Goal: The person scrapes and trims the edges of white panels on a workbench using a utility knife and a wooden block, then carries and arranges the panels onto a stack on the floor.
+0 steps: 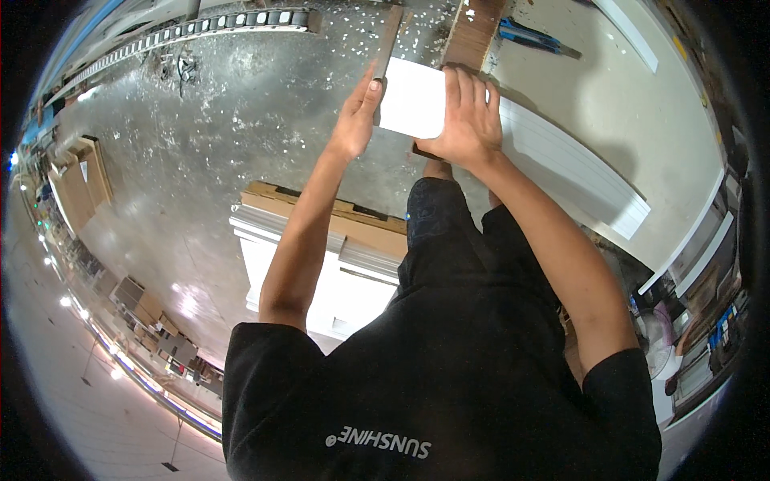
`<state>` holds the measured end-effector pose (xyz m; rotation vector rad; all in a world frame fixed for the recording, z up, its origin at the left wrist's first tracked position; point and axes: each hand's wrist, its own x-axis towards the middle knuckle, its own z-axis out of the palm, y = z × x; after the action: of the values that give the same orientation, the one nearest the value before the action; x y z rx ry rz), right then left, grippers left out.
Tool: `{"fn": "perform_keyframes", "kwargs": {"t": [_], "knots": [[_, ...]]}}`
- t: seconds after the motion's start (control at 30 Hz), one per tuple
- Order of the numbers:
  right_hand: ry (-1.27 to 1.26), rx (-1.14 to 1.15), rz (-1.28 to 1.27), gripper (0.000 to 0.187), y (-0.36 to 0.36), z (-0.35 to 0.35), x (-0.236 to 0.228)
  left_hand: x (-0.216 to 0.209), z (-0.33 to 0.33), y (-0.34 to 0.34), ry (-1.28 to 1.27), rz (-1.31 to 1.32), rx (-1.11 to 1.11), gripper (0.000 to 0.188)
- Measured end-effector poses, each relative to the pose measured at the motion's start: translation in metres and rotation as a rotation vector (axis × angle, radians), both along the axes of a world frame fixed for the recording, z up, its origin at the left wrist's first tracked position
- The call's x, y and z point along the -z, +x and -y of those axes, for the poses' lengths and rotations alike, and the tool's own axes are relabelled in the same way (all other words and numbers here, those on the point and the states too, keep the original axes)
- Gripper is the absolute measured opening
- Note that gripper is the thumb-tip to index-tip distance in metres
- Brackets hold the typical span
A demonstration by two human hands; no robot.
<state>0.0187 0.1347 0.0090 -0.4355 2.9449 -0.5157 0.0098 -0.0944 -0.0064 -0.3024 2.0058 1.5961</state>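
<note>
My left hand is closed around a narrow brown strip, thumb on top. The strip runs along the left end of a white panel and sticks out past its far edge. My right hand spans the panel's width farther right, fingers over the far side and thumb at the near edge. Beyond that hand, long white ribbed boards lie on a pale worktable. Whether the panel is part of those boards, I cannot tell, since my right hand covers the join.
A blue-handled cutting tool lies by a brown board at the table's far end. White panels and cardboard stand near my legs on the left. White flecks litter the grey floor. A slotted rail lies at the far left.
</note>
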Motion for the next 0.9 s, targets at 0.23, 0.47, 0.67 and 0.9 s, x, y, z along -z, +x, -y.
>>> {"fn": "perform_keyframes", "kwargs": {"t": [0.23,0.47,0.67,0.9], "knots": [[-0.022,0.004,-0.021,0.115,0.0,-0.005,0.002,-0.004,-0.001,-0.01,-0.143,-0.031,0.03,0.072],[-0.021,0.002,0.016,0.118,-0.001,0.0,-0.002,0.065,0.026,-0.051,0.214,0.108,-0.283,0.068],[0.0,0.003,0.08,0.124,0.001,-0.006,0.004,0.071,0.022,-0.062,0.267,0.461,-0.263,0.075],[-0.027,0.004,0.089,0.124,-0.001,-0.006,0.001,0.08,0.007,-0.049,0.265,0.404,-0.19,0.071]]}}
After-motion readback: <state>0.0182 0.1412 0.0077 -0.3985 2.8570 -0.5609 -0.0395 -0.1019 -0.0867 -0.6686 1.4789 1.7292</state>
